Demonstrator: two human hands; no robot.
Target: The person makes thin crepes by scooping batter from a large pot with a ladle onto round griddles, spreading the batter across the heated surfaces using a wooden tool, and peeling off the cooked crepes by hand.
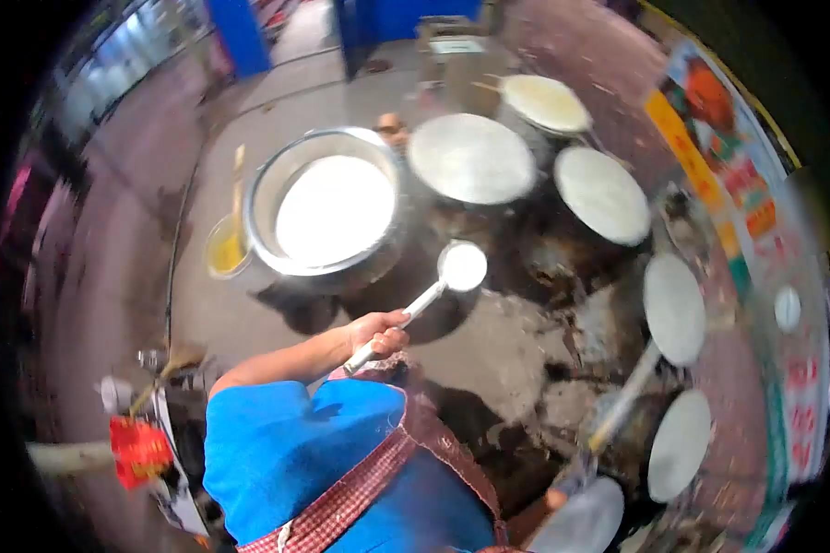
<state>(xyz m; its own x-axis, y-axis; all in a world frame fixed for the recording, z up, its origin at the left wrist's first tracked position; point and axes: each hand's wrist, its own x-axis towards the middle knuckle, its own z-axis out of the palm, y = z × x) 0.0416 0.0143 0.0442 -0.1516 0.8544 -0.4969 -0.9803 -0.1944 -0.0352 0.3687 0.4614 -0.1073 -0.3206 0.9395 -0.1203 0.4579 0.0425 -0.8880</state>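
Observation:
My left hand [378, 335] is closed around the pale handle of a ladle [463, 266], whose round bowl holds white liquid. Up and to the left of the ladle stands a large metal pot [260, 207] with white batter or liquid [335, 210] inside. At the lower right, my right hand [556, 499] is partly hidden and blurred beside a round white-topped pan [581, 521]. A long-handled tool [629, 394] slants up and right from near that hand. Its contact with the fingers is unclear.
Several round pans with white surfaces, such as one at the top [472, 158] and one at the right [674, 310], curve around me. Left of the pot is a yellow container [227, 249] with a stick. A red packet [140, 452] lies lower left; a printed banner [747, 194] stands right.

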